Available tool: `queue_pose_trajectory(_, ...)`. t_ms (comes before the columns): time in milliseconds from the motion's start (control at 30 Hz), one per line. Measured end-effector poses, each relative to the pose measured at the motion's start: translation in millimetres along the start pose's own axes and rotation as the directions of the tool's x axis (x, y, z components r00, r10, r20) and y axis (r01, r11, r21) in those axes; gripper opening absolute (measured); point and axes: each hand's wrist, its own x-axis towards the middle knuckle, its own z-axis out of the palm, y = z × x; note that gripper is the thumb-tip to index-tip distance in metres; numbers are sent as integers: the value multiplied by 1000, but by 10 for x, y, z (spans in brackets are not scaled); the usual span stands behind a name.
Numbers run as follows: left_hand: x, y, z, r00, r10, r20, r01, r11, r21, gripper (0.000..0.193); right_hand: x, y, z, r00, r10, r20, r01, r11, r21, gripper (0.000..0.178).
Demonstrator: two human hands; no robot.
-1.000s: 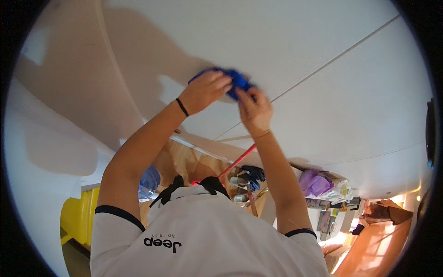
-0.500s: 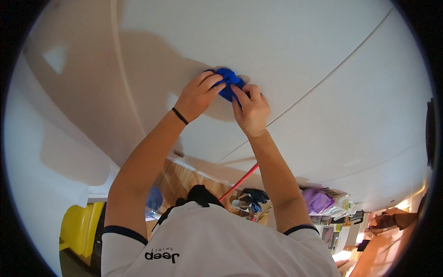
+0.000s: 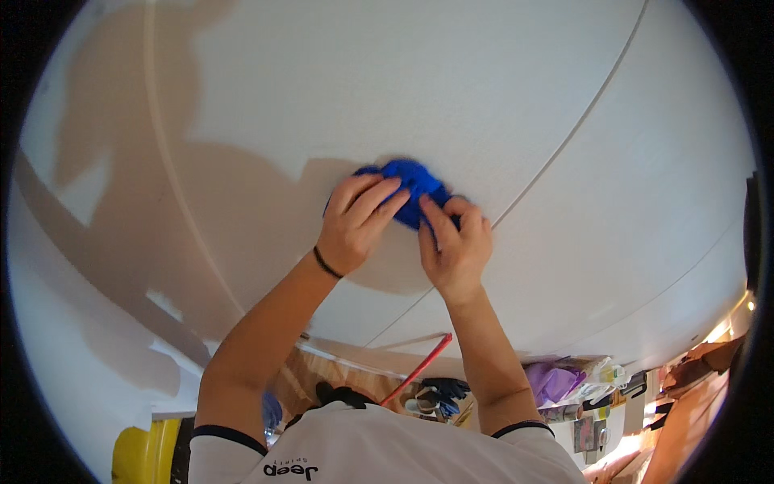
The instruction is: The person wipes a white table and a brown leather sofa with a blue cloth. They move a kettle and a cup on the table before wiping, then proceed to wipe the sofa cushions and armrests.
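Observation:
A crumpled blue cloth [image 3: 409,179] lies against a broad white panel [image 3: 322,89], near its middle. On the cloth's left part rests my left hand [image 3: 353,222], fingers bent over it; a dark band circles that wrist. My right hand [image 3: 457,246] pinches the cloth's right end between thumb and fingers. Both arms stretch up from the lower edge. The fingertips of both hands are partly lost in the folds, and the cloth is slightly blurred.
A thin seam [image 3: 564,145] crosses the panel to the right of my hands. Lower down are a red pole [image 3: 418,369], dark gloves [image 3: 443,395], a purple bag [image 3: 552,383] among bottles, and a yellow container [image 3: 145,452] at lower left.
Both hands and the blue cloth have moved lower in the picture and slightly right. The view has shifted too, with my shadow now showing larger on the left.

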Motion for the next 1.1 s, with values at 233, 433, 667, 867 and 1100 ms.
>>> queue_pose_trajectory(233,1339,-149,-22,962,244,-125,-237,969,66,37,872,310,-463,943,4,-333,-5,1000,-1,38)
queue_pose_trajectory(433,1295,-192,95,984,171,-53,-169,984,49,36,941,278,-307,961,7,-278,-37,994,-102,41)
queue_pose_trajectory(667,1022,-332,-121,985,157,-70,-155,988,28,35,834,80,-253,993,49,-105,-49,999,8,39)
queue_pose_trajectory(867,1647,-704,-240,975,160,-155,-148,985,90,39,1607,-44,-147,957,-21,-288,-18,991,-132,37)
queue_pose_trajectory(1100,821,-869,-392,992,92,-82,-85,993,84,38,1137,-355,312,986,-80,-145,49,977,-206,44)
